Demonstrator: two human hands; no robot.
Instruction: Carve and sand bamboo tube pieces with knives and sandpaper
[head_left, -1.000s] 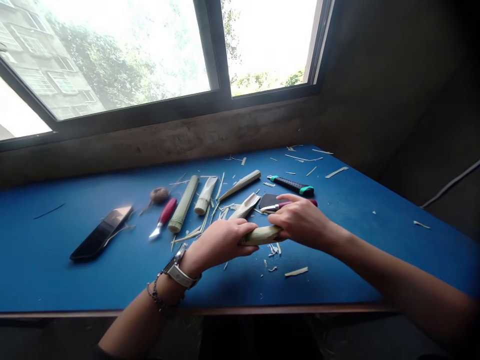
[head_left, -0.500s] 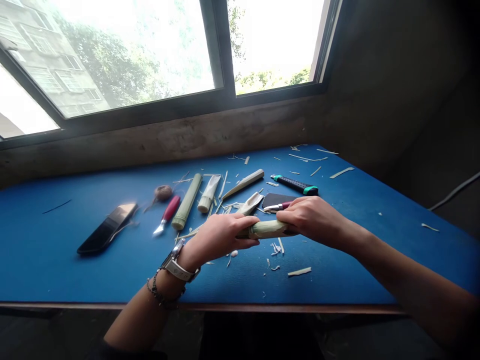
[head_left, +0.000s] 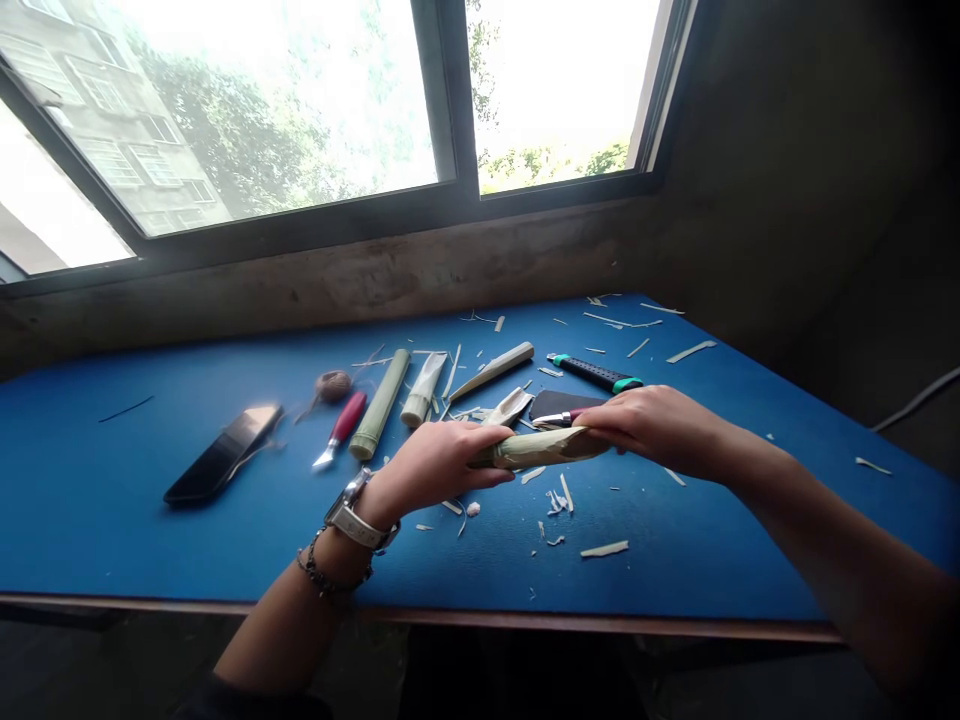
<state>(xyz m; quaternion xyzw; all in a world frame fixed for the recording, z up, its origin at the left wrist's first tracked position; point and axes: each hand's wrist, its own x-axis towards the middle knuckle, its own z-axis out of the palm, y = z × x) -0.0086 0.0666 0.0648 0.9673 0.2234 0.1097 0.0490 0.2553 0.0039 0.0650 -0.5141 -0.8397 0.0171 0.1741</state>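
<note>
My left hand (head_left: 442,462), with a watch and bracelet at the wrist, is closed round the left part of a pale green bamboo piece (head_left: 544,448) held level over the blue table. My right hand (head_left: 649,425) has its fingers pressed together at the piece's right end, where the surface is cut to bare pale wood. Just behind, the blade of a knife with a dark red handle (head_left: 553,420) points left by my right fingers; whether they grip it cannot be made out. A split bamboo piece (head_left: 510,408) lies behind the held one.
On the blue table (head_left: 247,555) are a phone (head_left: 223,455), a red-handled knife (head_left: 341,428), a twine ball (head_left: 334,385), bamboo tubes (head_left: 381,405), a pointed bamboo stick (head_left: 495,368), a black and green cutter (head_left: 596,373) and scattered shavings. A window (head_left: 300,110) stands behind.
My right hand has moved slightly right along the bamboo, uncovering more of its cut end. The whole view has shifted a little.
</note>
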